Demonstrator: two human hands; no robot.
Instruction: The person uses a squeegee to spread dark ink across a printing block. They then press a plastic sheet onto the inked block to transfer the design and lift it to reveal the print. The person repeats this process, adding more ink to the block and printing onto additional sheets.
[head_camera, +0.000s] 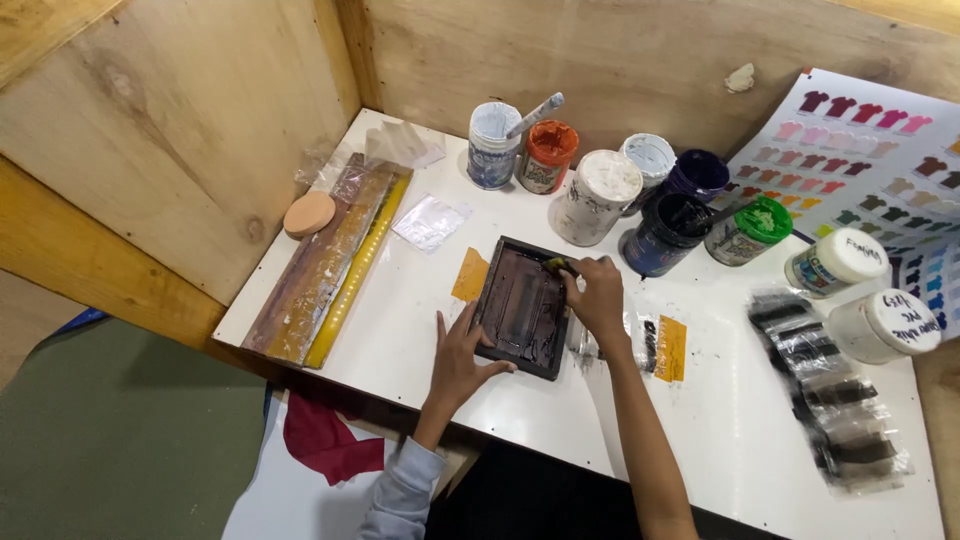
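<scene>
Near the front middle of the white desk (700, 400): a small dark rectangular screen frame (522, 307), lying flat. Left hand (458, 362) spread open, fingers extended, pressed against the frame's left edge and near corner. Right hand (596, 295) curled shut around a small tool with a yellowish tip (556, 265), held at the frame's upper right corner; exact kind of tool too small to tell. Just left of the frame, a patch of orange tape (470, 275); to the right of the right forearm, another orange patch (670, 348). Behind the frame, a cluster of paint jars (598, 196) in white, orange, dark blue and green, one with a stick (535, 114) standing in it. Along the left edge, long wooden squeegees (325, 265) beside a round peach sponge (309, 214). At far right, a colour chart of small shirt shapes (860, 150) and smeared plastic film (830, 400).
</scene>
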